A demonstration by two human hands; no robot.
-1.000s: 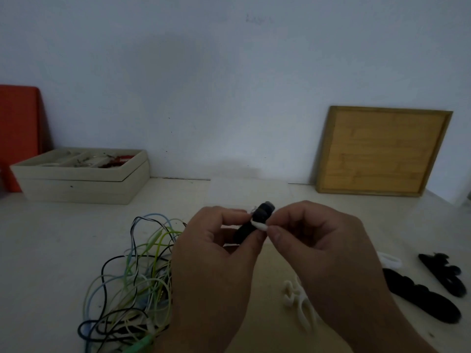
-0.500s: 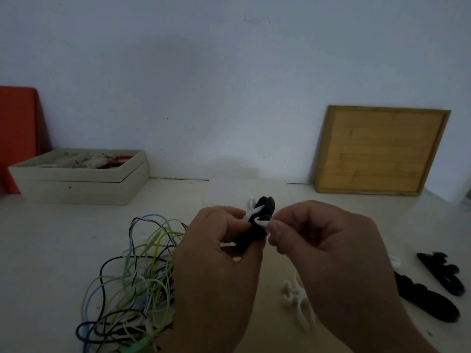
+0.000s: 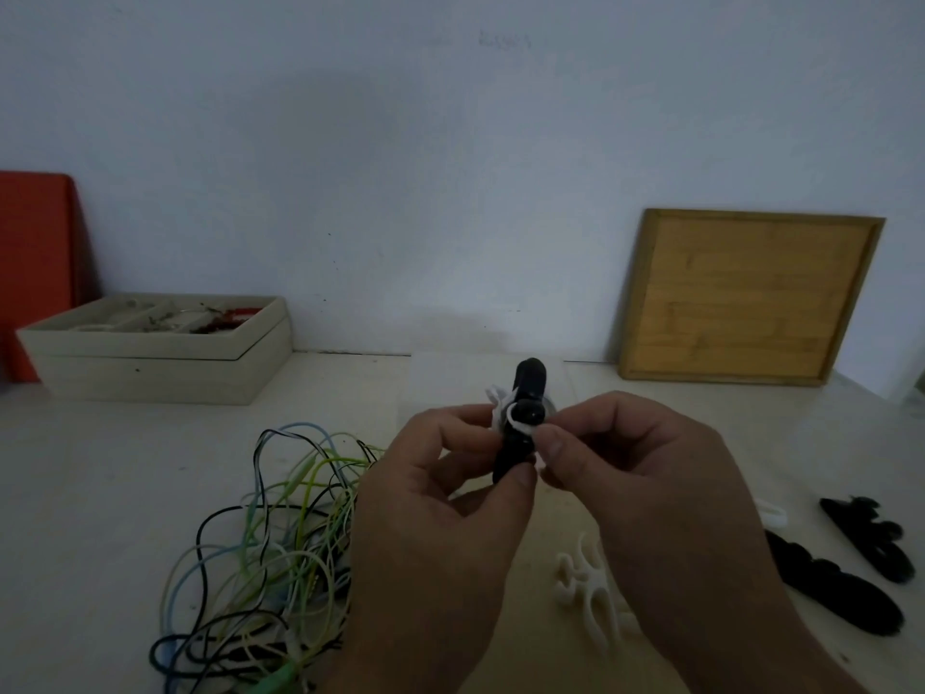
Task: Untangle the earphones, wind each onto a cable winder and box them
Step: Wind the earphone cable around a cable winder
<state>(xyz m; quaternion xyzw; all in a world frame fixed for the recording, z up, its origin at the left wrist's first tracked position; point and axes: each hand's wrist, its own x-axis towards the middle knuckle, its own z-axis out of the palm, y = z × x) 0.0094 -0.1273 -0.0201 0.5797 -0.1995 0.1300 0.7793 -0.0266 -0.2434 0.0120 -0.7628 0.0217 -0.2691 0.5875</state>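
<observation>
Earphone cable (image 3: 502, 412), white, loops round waist of black cable winder (image 3: 526, 393), mid-air before me. My left hand (image 3: 440, 533) grips winder's lower end, long axis upright; my right hand (image 3: 640, 473) pinches cable just right of it.

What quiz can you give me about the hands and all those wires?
1. True or false: the left hand and the right hand are both empty.
2. Where is the earphone tangle? A) hanging on the wall B) on the table, left of the hands C) in the right hand
3. Fill in: the cable on the held black winder is ____.
Key: 1 false; 2 B; 3 white.
</observation>
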